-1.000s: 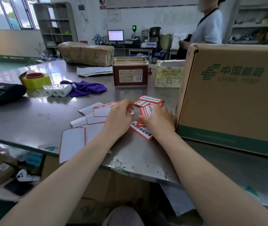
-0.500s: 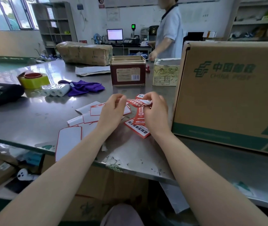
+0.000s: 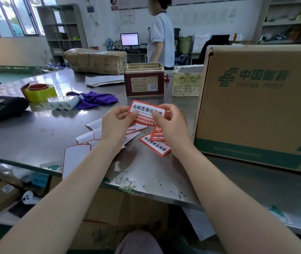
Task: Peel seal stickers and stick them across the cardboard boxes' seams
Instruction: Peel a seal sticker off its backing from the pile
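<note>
A red seal sticker [image 3: 147,113] is pinched between the left hand [image 3: 115,126] and the right hand [image 3: 171,128], long axis spanning hand to hand, while the cardboard box [image 3: 259,109] stands just beyond the right hand, the nearer one.

One cardboard box [image 3: 256,107], one tin [image 3: 143,80], three paper rolls [image 3: 63,103].

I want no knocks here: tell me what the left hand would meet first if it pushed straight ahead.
Probably the brown tin, beyond the sticker that the left hand pinches; depth is uncertain.
</note>
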